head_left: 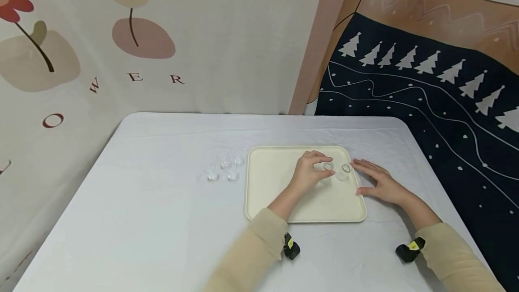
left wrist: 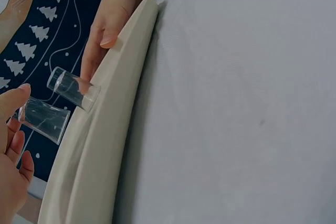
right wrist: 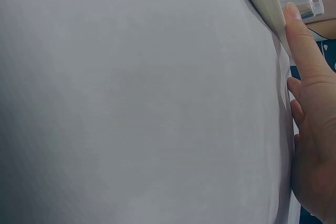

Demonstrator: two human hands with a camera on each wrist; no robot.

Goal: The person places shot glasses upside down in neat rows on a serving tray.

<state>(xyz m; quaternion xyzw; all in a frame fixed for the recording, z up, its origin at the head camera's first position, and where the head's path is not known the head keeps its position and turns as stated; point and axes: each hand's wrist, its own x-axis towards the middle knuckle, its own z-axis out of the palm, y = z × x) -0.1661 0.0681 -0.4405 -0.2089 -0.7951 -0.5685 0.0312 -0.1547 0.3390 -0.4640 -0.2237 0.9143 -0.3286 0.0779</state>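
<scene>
Cream rectangular tray [head_left: 267, 184], plain; colourless, transparent tapered cups [left wrist: 47, 121]; white cloth-covered table [head_left: 142, 202]; plain beige fabric sleeves [head_left: 251, 251]; off-white fabric backdrop [head_left: 235, 35] printed with red, beige and pink flowers; navy fabric hanging [head_left: 381, 96] patterned with white trees and lines.

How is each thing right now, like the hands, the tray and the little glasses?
Tray: flat on the table
Held glass: upside down, pinched
Left hand: pinching that glass
Right hand: touching the tray's edge
Glass on the tray: upside down
Glasses left of the tray: upright, seemingly empty
</scene>
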